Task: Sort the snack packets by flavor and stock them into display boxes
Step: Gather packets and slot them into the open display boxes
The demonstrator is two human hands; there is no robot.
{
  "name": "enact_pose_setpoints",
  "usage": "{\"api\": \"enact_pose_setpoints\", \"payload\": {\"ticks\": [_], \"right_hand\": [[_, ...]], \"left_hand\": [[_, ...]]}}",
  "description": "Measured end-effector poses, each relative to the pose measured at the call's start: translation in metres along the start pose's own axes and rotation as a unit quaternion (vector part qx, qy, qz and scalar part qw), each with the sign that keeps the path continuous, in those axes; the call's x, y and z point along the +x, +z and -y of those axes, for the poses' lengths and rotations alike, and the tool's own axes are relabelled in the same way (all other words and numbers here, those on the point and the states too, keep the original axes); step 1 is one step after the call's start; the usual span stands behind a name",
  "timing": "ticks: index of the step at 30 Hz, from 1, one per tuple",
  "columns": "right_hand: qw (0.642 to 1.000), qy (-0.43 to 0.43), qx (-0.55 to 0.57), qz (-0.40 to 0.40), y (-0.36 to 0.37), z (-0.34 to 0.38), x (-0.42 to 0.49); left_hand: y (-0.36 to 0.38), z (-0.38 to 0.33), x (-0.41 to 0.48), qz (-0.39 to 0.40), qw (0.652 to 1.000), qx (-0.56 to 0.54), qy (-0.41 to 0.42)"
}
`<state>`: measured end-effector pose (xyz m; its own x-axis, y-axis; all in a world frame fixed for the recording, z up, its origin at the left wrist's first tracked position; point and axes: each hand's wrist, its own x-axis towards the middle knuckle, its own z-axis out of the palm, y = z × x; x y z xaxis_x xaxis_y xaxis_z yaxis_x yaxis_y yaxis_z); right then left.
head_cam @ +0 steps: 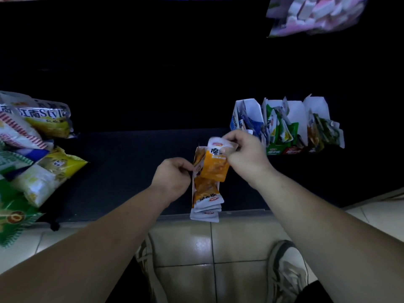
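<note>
A: Hands?
B: Left hand (172,178) pinches a stack (206,196) of orange packets by its upper edge, centre frame. The stack hangs down past the counter (122,171) edge. Right hand (244,149) grips the top of one orange packet (215,170), which overlaps the stack's upper part.
A: Boxes?
B: Three boxes (284,123) on the counter, right of centre. Blue packets in the left one, green in the middle, probably orange mixed with green in the right; too dim to be sure.
A: Else?
B: Big bags (32,149) at left edge, shoes (286,274) on tiles at bottom.
</note>
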<state>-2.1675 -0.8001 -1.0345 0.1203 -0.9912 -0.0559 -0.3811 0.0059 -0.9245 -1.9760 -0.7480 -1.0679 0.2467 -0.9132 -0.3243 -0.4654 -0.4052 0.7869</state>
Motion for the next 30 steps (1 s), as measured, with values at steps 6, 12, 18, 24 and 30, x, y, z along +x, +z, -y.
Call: {"api": "enact_pose_setpoints", "payload": {"ticks": [6,12,18,24,30], "right_hand": [[0.994,-0.007,-0.082,0.074,0.027,-0.024,-0.015],[0.972,0.111,-0.063,0.196,0.031,-0.027,-0.015],[0.977,0.185,0.062,0.086,0.017,-0.010,-0.001],[0.977,0.198,0.027,0.080,0.018,-0.025,-0.004],[0.974,0.210,0.041,0.067,0.023,-0.037,-0.011]], "left_hand": [[-0.003,0.004,0.003,-0.040,0.997,-0.063,-0.029],[-0.005,-0.005,0.012,-0.021,0.991,-0.114,-0.065],[0.006,0.001,0.023,0.009,1.000,0.027,-0.009],[0.005,0.009,0.023,-0.034,0.993,0.095,0.057],[0.008,0.009,0.020,-0.016,0.992,0.114,0.041]]}}
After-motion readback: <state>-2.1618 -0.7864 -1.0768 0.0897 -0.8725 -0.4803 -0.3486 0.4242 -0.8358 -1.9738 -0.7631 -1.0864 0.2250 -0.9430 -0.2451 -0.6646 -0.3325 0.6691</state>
